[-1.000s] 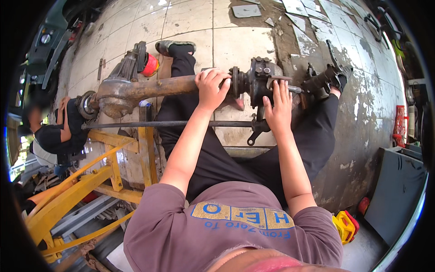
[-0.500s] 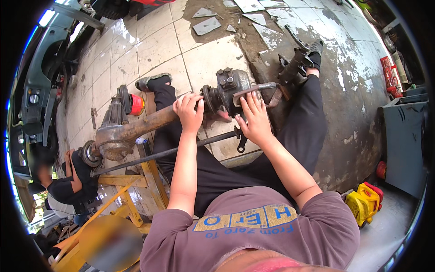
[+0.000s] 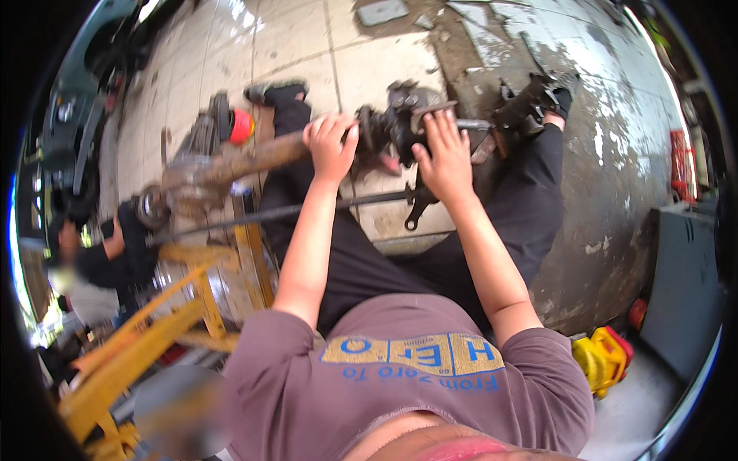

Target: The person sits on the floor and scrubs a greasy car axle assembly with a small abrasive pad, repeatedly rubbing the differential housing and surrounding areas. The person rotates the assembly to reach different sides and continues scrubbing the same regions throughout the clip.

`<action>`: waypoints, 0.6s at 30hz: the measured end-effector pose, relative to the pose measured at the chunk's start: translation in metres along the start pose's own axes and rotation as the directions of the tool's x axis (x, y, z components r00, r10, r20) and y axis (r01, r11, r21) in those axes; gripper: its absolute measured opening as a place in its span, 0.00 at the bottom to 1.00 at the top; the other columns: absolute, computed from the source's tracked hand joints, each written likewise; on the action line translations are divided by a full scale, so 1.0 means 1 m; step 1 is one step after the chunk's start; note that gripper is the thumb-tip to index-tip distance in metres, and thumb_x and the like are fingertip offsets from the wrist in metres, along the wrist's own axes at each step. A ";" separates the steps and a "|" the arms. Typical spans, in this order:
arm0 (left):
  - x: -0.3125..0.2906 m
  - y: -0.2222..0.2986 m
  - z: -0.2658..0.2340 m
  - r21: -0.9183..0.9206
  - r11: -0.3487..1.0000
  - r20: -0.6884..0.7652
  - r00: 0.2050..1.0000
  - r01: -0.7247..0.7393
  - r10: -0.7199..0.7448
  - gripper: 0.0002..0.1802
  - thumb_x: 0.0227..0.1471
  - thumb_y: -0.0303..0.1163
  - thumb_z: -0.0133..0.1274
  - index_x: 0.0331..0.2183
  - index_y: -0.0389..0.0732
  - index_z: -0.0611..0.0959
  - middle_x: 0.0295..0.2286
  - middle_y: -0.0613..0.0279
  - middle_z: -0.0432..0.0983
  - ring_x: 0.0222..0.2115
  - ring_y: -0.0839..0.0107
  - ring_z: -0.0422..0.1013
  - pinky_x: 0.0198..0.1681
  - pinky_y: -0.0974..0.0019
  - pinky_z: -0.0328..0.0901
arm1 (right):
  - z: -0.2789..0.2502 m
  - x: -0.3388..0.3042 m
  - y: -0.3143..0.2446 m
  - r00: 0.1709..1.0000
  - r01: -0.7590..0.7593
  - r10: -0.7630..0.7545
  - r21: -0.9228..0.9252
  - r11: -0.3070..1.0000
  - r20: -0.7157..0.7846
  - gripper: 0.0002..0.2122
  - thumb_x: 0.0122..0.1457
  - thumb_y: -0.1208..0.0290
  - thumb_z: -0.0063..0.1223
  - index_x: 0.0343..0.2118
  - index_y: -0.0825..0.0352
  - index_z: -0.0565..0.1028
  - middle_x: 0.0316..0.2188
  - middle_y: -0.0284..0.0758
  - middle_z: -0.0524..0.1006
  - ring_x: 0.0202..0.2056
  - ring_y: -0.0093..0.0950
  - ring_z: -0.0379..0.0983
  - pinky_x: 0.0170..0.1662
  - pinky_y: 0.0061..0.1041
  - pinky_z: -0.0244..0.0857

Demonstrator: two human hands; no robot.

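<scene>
The axle assembly (image 3: 254, 157) runs across the upper middle of the frame, a rusty brown tube that ends at the right in a dark, greasy hub (image 3: 392, 127). Much of it is hard to read: motion blur softens the hub's parts, and its left end merges into dark metal near a red cap (image 3: 241, 126). The left hand (image 3: 332, 144) is wrapped over the tube just left of the hub, fingers curled around it. The right hand (image 3: 442, 154) lies on the hub with fingers spread flat; whether it grips anything underneath cannot be told. A thin dark rod (image 3: 307, 209) passes below both hands. At lower left stands a yellow frame (image 3: 154, 338), partly cut off, and another person's arm (image 3: 108, 250) shows at the left edge.
</scene>
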State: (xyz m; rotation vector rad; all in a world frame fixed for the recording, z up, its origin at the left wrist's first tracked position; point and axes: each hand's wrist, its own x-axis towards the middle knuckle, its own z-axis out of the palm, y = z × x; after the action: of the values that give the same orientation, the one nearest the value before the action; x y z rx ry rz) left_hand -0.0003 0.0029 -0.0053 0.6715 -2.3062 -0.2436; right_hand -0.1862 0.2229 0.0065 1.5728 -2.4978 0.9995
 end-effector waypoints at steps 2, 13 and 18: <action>0.001 0.001 0.005 0.045 0.999 -0.016 1.000 -0.013 0.014 0.09 0.63 0.41 0.64 0.41 0.52 0.93 0.46 0.67 0.87 0.54 0.60 0.78 0.64 0.48 0.61 | 0.001 -0.015 0.003 1.000 0.006 -0.006 0.010 1.000 -0.012 0.33 0.74 0.52 0.59 0.77 0.64 0.69 0.78 0.47 0.67 0.81 0.48 0.56 0.76 0.68 0.52; -0.003 0.007 0.000 -0.122 0.990 -0.034 0.997 0.068 -0.073 0.11 0.63 0.43 0.61 0.37 0.49 0.92 0.41 0.66 0.87 0.53 0.58 0.78 0.62 0.43 0.63 | -0.004 -0.034 0.006 0.998 0.048 -0.050 0.037 0.998 0.048 0.32 0.77 0.51 0.56 0.77 0.64 0.68 0.79 0.47 0.65 0.81 0.49 0.56 0.76 0.62 0.55; -0.007 -0.007 0.008 -0.067 0.998 -0.055 0.998 0.007 -0.011 0.11 0.64 0.47 0.62 0.38 0.55 0.93 0.42 0.73 0.87 0.53 0.63 0.77 0.63 0.46 0.58 | -0.003 -0.001 0.011 0.997 0.077 -0.077 0.024 0.997 -0.005 0.35 0.77 0.51 0.56 0.78 0.67 0.66 0.80 0.49 0.64 0.81 0.51 0.56 0.76 0.65 0.54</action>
State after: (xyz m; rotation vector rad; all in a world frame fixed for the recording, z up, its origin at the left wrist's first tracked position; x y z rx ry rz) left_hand 0.0008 0.0005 -0.0179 0.6474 -2.2331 -0.3008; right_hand -0.1958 0.2291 0.0028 1.6585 -2.4114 1.0258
